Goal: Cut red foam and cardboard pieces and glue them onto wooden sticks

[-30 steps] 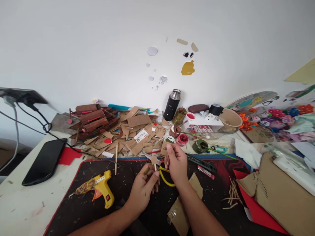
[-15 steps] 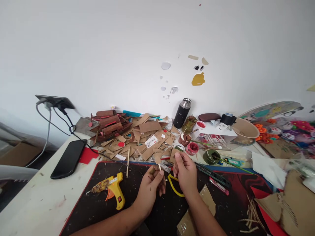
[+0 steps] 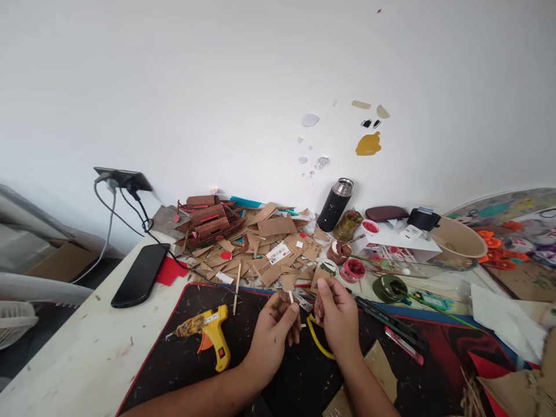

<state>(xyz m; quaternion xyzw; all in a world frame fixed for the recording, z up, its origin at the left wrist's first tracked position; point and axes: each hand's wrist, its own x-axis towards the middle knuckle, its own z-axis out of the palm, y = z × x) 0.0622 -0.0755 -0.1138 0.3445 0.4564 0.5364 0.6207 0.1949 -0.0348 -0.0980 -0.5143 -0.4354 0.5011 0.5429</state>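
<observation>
In the middle of the head view, my left hand (image 3: 273, 341) is closed, with a short pale wooden stick (image 3: 291, 297) pinched between thumb and fingers. A small pale tip also shows by its lower fingers. Close on the right, my right hand (image 3: 339, 315) is closed, thumb against fingertips; whatever it may hold is hidden. Between and just beyond the hands lies a yellow curved strip (image 3: 319, 341) on the dark mat (image 3: 174, 370). Left of my left hand, a yellow hot glue gun (image 3: 208, 333) rests on its side. A thin wooden stick (image 3: 237, 288) lies behind it.
Cardboard scraps (image 3: 273, 260) heap along the wall beside brown model boats (image 3: 211, 220). Behind stand a black thermos (image 3: 335, 204) and paint jars (image 3: 353, 269). A dark green cutter (image 3: 391, 321) lies right; a black phone (image 3: 139, 275) lies left.
My view has turned slightly left, so the scene sits farther right. Both hands keep nearly the same closed poses, and the pale stick stays in my left hand.
</observation>
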